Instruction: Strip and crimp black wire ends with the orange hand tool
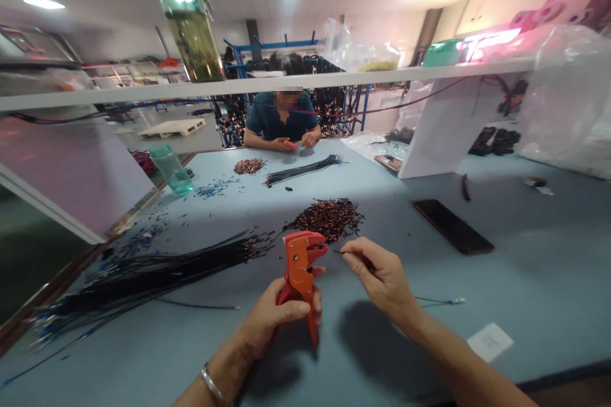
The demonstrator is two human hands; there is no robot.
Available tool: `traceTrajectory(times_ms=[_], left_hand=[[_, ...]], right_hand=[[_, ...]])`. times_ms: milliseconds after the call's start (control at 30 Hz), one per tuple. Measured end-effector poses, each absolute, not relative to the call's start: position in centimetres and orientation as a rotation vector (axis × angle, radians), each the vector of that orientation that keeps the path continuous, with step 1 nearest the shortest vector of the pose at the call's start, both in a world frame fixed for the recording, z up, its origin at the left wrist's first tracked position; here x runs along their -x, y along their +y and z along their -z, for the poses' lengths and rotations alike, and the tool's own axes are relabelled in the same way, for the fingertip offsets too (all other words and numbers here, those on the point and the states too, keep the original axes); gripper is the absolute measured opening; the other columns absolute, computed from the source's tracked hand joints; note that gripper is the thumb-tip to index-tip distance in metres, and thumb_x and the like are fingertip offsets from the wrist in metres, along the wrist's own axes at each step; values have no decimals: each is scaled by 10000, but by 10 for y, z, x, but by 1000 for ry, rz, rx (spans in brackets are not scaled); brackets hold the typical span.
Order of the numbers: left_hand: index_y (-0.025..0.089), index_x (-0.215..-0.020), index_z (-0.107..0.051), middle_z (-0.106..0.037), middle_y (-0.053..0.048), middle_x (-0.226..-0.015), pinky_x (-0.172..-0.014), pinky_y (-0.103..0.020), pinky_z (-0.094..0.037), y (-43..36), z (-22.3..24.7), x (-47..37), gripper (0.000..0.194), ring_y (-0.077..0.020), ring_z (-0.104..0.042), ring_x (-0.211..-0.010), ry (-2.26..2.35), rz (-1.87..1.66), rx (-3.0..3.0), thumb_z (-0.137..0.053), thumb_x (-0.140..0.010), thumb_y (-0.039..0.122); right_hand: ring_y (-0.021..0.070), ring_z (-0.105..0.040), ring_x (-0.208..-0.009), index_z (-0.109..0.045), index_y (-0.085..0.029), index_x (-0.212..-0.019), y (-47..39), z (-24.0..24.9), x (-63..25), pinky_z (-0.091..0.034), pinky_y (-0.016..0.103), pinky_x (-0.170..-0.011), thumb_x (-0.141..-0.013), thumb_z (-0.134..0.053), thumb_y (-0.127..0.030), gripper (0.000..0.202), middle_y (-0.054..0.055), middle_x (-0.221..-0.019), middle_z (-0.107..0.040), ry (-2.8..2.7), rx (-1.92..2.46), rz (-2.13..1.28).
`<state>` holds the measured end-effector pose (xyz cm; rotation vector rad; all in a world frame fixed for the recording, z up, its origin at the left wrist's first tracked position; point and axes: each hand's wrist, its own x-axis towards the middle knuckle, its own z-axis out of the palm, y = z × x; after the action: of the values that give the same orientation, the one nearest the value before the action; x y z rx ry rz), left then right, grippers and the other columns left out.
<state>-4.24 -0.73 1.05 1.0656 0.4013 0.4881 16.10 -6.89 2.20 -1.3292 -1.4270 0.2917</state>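
Note:
My left hand (279, 315) is wrapped round the handles of a red and orange wire stripper (300, 264), whose jaws point up and to the right. Just right of those jaws, my right hand (382, 273) pinches a thin black wire (338, 252), its short end sticking out to the left. The wire's other part seems to come out behind my wrist, ending in a blue and white tip (456, 301). Behind the tool lies a pile of small dark and copper-coloured pieces (329, 219). A long bundle of black wires (176, 270) stretches across the table on the left.
Across the table (382, 194), a person (281, 117) holds a red object. A black phone (452, 226) and white paper (490, 342) lie at right. Blue bits, a green bottle (170, 168) and another wire bundle (305, 170) are farther back. A shelf (267, 84) spans above.

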Motion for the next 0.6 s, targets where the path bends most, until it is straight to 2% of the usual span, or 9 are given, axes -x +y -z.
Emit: traceTrajectory(times_ms=[167,400,600], left_hand=[[113,-1148,-609,-640,-66,-798,-668,-333,-478,-10,-11,41,517,-179,-608,-671,388,-443,-1080,-761,-693,304],[107,-1042,-632,-654,-78,-794,-641,-316,-490,-10,-10,42,447,-181,-628,-656,365,-392,-1059,-777,-665,300],[105,-1074,-621,-690,-116,-845,-651,-302,-495,-12,-10,43,466,-180,-646,-667,342,-326,-1057,-766,-669,284]], right_hand=[[116,-424,-514,-581,-198,-803,-71,-25,-160,-363,222,-490,-891,-497,-299,158,-28,-607,-493,-1427,1375,-304],[114,-431,-507,-586,-196,-802,-72,-27,-158,-359,218,-481,-889,-487,-294,164,-26,-595,-512,-1458,1363,-295],[111,-436,-503,-603,-186,-781,-71,-25,-159,-360,209,-488,-880,-489,-288,182,-27,-581,-525,-1463,1378,-331]])
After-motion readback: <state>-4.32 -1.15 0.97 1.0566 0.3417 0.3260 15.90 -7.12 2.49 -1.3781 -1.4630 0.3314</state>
